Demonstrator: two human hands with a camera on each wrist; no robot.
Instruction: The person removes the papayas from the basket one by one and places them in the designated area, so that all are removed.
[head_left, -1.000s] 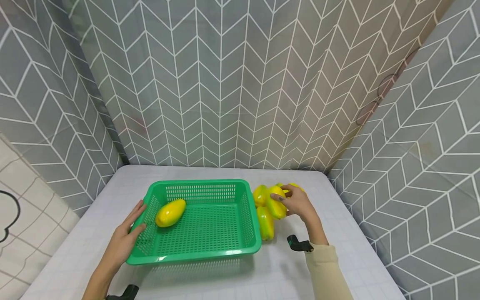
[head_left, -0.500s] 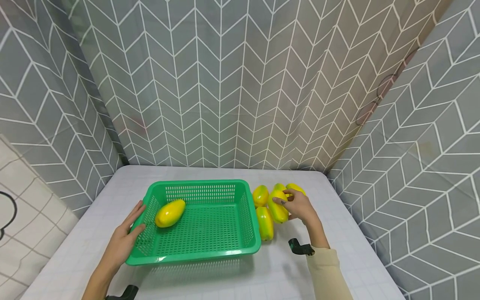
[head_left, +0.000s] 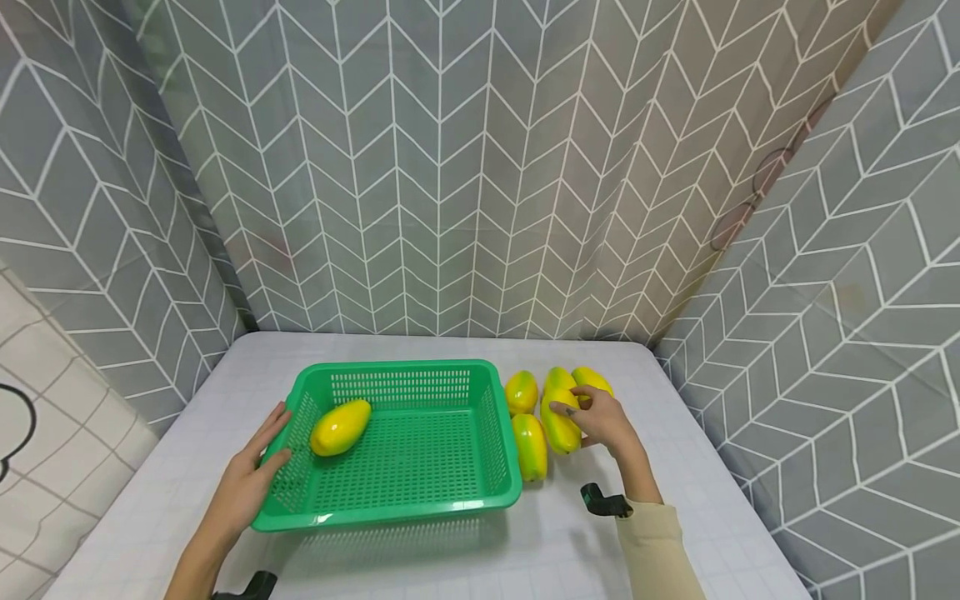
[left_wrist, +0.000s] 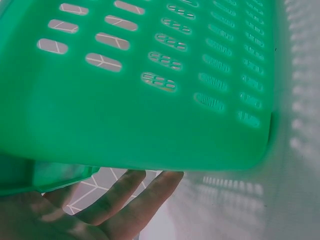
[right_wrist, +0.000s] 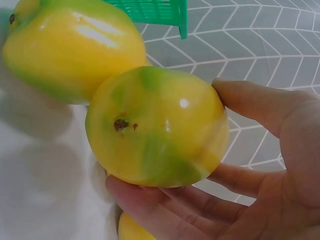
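My right hand (head_left: pixel 600 419) grips a yellow-green fruit (head_left: pixel 560 425) on the right of the basket. In the right wrist view the thumb and fingers of the hand (right_wrist: pixel 250 165) lie round the fruit (right_wrist: pixel 157 127), whose stem end faces the camera. My left hand (head_left: pixel 243 479) rests on the left rim of the green basket (head_left: pixel 390 514), fingers spread and fairly straight. The left wrist view shows that hand (left_wrist: pixel 120 210) at the perforated wall of the basket (left_wrist: pixel 125 125). One yellow fruit (head_left: pixel 341 427) lies inside the basket, at its left.
Several more yellow-green fruits stand or lie close together right of the basket: one at the front (head_left: pixel 530 448), one at the back left (head_left: pixel 521 392), two at the back right (head_left: pixel 592 379). A patterned curtain (head_left: pixel 450 167) hangs behind the white table (head_left: pixel 562 533).
My right hand and the fruit in it have moved a little to the right and nearer, away from the basket. The fruits behind show more. My left hand and the basket look unmoved.
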